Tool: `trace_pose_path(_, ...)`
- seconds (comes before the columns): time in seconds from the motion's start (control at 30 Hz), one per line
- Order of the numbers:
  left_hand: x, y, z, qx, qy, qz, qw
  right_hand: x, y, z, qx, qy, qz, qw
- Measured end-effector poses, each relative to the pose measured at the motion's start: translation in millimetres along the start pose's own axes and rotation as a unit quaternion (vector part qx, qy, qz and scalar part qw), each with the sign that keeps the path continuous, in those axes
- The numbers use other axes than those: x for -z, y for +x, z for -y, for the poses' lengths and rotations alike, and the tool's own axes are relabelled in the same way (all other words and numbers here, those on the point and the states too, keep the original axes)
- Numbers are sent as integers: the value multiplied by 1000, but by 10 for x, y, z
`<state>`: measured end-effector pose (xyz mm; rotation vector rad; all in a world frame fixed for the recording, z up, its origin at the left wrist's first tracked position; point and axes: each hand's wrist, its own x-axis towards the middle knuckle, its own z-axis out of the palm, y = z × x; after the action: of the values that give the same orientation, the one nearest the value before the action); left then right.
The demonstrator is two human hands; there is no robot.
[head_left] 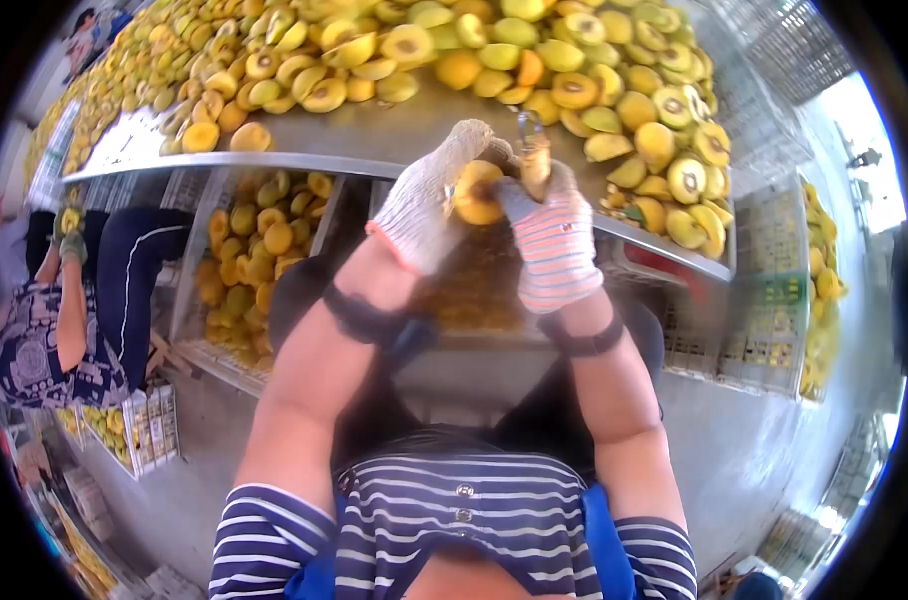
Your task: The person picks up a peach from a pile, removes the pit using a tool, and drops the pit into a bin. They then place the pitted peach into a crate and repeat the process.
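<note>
My left hand (439, 195), in a white knitted glove, is closed around a halved yellow peach (478, 192) whose cut side faces up. Close beside it, my right hand (559, 235) wears a striped glove and grips a pitting tool (536, 165) with a wooden handle. A metal loop shows at the tool's far end, pointing away from me. My right thumb reaches to the peach's edge. Both hands are over the near rim of a metal table (374, 130), where many halved peaches (564, 55) are heaped, some with the stone still in.
A crate of peach halves (264, 235) stands below the table on the left. On the right are stacked plastic crates (764, 290), with more fruit beyond. At far left a co-worker's gloved hands (71, 235) hold fruit, near another crate (149, 430) on the floor.
</note>
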<state>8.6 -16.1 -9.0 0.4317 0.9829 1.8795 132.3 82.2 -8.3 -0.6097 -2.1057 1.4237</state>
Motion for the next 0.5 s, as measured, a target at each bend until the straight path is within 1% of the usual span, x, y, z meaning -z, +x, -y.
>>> trace_pose_path(0.03, 9, -4, -11, -45, 78, -42, 995, -81, 22, 5, 191, -210, -97, 954)
trace_pose_path(0.07, -8, -5, -80, 7, -199, -39, 979, -39, -15, 104, 85, -207, -29, 974)
trace_pose_path(0.1, 69, 7, -130, -1, -199, -44, 979, -102, -20, 66, 90, -204, -22, 975)
trace_pose_path(0.17, 192, 59, -222, -57, -185, -79, 978, -221, -14, -46, 52, -146, 61, 986)
trace_pose_path(0.2, 205, 51, -278, -62, -183, -81, 978, -240, -11, 11, 14, -202, 112, 973)
trace_pose_path(0.23, 190, 12, -325, -58, -184, -74, 978, -271, 12, 9, 15, -199, 113, 973)
trace_pose_path(0.3, 161, -83, -339, -40, -191, -63, 979, -307, -11, 3, 54, -265, 162, 949)
trace_pose_path(0.33, 217, -54, -291, -69, -158, -80, 982, -294, -36, 133, 82, -273, 150, 947)
trace_pose_path(0.37, 217, -67, -306, -68, -158, -82, 982, -303, -61, 169, 81, -272, 151, 947)
trace_pose_path(0.43, 200, -124, -401, -52, -158, -55, 984, -334, -102, 207, 27, -231, 211, 949)
trace_pose_path(0.47, 210, -143, -414, -61, -107, -63, 990, -371, -127, 128, 17, -155, 211, 965)
trace_pose_path(0.5, 205, -143, -424, -62, -106, -63, 990, -382, -135, 75, 18, -153, 211, 965)
